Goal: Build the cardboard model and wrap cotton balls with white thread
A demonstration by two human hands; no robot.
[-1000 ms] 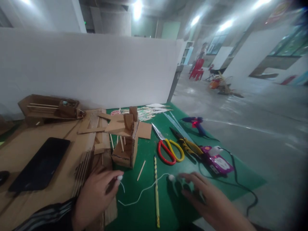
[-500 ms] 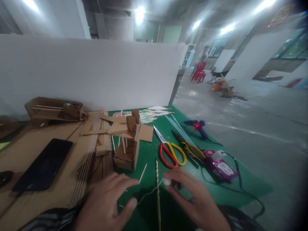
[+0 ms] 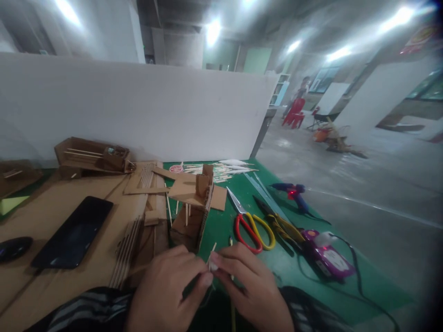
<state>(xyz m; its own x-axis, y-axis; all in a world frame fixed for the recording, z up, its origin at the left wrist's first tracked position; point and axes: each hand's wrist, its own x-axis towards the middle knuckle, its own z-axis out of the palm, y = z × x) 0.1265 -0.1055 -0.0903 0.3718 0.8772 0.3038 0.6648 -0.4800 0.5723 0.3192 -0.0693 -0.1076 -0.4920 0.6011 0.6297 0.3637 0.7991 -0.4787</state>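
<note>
In front of me my left hand (image 3: 173, 290) and my right hand (image 3: 247, 283) meet with closed fingertips. Between the right thumb and index finger sits a small white rounded lump (image 3: 213, 265), mostly covered. The left fingers pinch at its edge, where a thin white string shows. Behind the fingertips the end of a short wooden stick (image 3: 214, 246) shows. A narrow yellowish rod (image 3: 233, 313) lies on the green table, partly under my right hand. Just beyond the hands stands a cardboard structure (image 3: 188, 226) with thin stick posts.
Scissors (image 3: 249, 230), pliers (image 3: 282, 223) and a blue glue gun (image 3: 292, 193) lie to the right, near a purple power block (image 3: 327, 256) with cables. A phone (image 3: 74, 233) and a mouse (image 3: 15, 249) lie on cardboard at left. A white partition (image 3: 155, 110) stands behind.
My hands have come together; the left fingers, spread before, now pinch at the white lump held by the right. The view has shifted, so the table scene sits lower and further right.
</note>
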